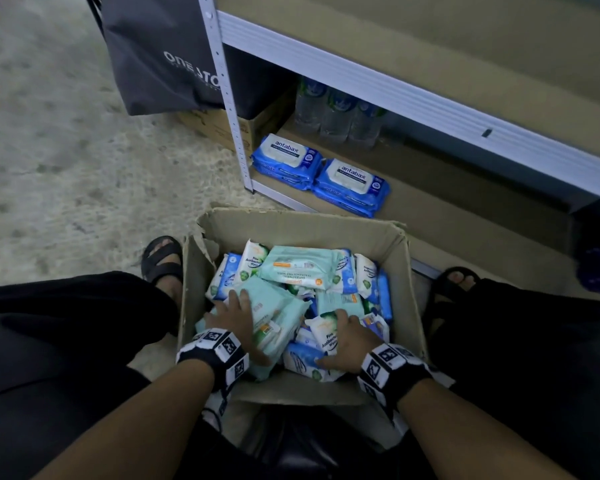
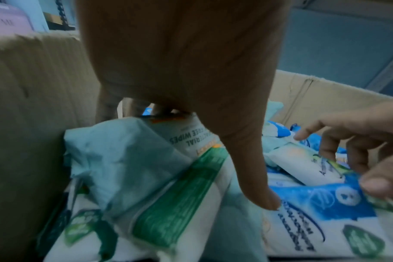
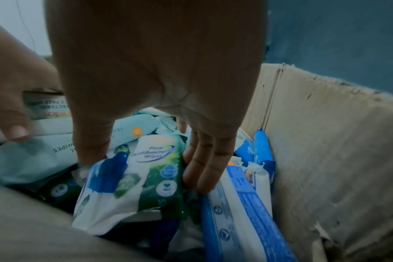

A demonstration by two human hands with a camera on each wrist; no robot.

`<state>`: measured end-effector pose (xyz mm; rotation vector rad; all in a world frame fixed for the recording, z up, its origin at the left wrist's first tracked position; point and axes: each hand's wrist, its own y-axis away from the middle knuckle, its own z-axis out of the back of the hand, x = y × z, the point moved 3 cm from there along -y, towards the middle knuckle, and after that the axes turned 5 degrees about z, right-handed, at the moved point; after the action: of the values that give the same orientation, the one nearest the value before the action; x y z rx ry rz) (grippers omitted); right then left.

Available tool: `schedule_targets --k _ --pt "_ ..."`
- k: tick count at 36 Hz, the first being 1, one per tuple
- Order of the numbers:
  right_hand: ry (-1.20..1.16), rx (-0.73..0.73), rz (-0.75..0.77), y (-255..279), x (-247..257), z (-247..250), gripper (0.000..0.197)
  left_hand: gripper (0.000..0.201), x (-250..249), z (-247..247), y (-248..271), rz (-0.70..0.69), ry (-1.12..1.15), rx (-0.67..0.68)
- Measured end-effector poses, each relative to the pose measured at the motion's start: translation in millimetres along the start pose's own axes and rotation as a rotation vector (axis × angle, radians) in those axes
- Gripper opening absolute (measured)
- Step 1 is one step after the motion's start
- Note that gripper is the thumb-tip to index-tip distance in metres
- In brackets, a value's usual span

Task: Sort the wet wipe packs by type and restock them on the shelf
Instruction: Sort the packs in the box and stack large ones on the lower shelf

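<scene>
An open cardboard box (image 1: 291,223) stands on the floor between my legs, full of mixed wet wipe packs: teal, blue, and white-and-green ones. My left hand (image 1: 246,323) lies over a teal pack (image 1: 274,306) at the box's left side. Its fingers reach over the pack's far edge and its thumb (image 2: 254,168) is on the near side. My right hand (image 1: 340,341) holds a white-and-green Pine Antibacterial pack (image 3: 155,168), with the thumb (image 3: 90,150) on one side and the fingers (image 3: 202,168) on the other. Two stacks of blue antabax packs (image 1: 286,157) (image 1: 352,183) sit on the bottom shelf (image 1: 447,209).
Water bottles (image 1: 336,112) stand behind the blue stacks. A dark bag (image 1: 160,53) hangs by the shelf post (image 1: 236,133), above a small carton (image 1: 215,126). My sandalled feet (image 1: 161,258) (image 1: 458,282) flank the box. Bare shelf board lies to the right of the stacks.
</scene>
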<state>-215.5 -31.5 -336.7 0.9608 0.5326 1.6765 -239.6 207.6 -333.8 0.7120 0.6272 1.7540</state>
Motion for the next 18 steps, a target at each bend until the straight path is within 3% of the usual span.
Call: schedule_targets --k 2,6,10,14,18 --pt "-0.028 0.004 -0.024 -1.9 -1.6 0.1 0.125 0.154 1.8 0.6 -0.8 -0.021 -0.011 0.011" --pt "-0.009 -0.002 -0.021 -4.1 -1.6 3.0 0.102 0.145 8.3 7.7 -6.6 -0.073 0.043 0.056" --pt "-0.056 -0.028 0.017 -4.2 8.1 5.7 0.089 0.126 18.2 20.7 -13.2 -0.124 0.113 0.083" --pt "-0.026 0.017 0.096 -3.4 17.6 4.0 0.09 0.103 26.3 27.1 -16.7 -0.11 0.146 0.037" --pt "-0.006 -0.029 0.108 -3.6 18.7 5.7 0.073 0.09 27.9 30.5 -17.7 -0.118 0.161 -0.001"
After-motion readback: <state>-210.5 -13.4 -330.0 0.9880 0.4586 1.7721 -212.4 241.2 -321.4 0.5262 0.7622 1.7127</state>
